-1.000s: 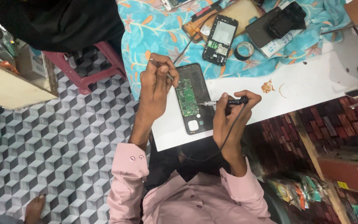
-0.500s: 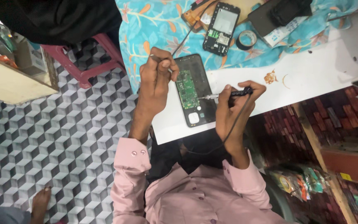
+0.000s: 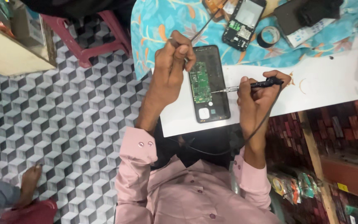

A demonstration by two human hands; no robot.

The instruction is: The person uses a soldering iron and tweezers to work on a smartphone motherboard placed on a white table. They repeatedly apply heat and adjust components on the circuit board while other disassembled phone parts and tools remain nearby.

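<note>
A head-worn camera looks down at a person in a pink shirt working at a white surface (image 3: 336, 83).

An opened black phone (image 3: 210, 85) lies near the surface's front edge, its back cover off and a green circuit board (image 3: 200, 82) showing in its upper half.

The right hand (image 3: 257, 97) sits at three o'clock from the phone. Its grip is pressed together around a slim black soldering iron (image 3: 255, 85), held like a pen. The iron's metal tip points toward nine o'clock and reaches the right edge of the phone, just beside the circuit board. A dark cord (image 3: 266, 114) trails from the iron down past the wrist.

The left hand (image 3: 171, 62) hovers at ten o'clock from the phone, its grip pinching a thin metal tool (image 3: 201, 28), likely tweezers. The tool's free end slants up toward one o'clock; its working end is hidden behind the fingers.

Beyond the phone, at twelve o'clock, a turquoise floral cloth (image 3: 162, 20) covers the far part of the surface. On it rest a second opened phone (image 3: 243, 20), a roll of black tape (image 3: 268, 36) just beside it at four o'clock, and a dark device (image 3: 307, 12) farther toward two o'clock.

At nine o'clock lies a floor (image 3: 54, 116) patterned with grey cubes, with a red plastic stool (image 3: 92, 33) on it. Another person's bare foot (image 3: 27, 184) shows at seven o'clock.
</note>
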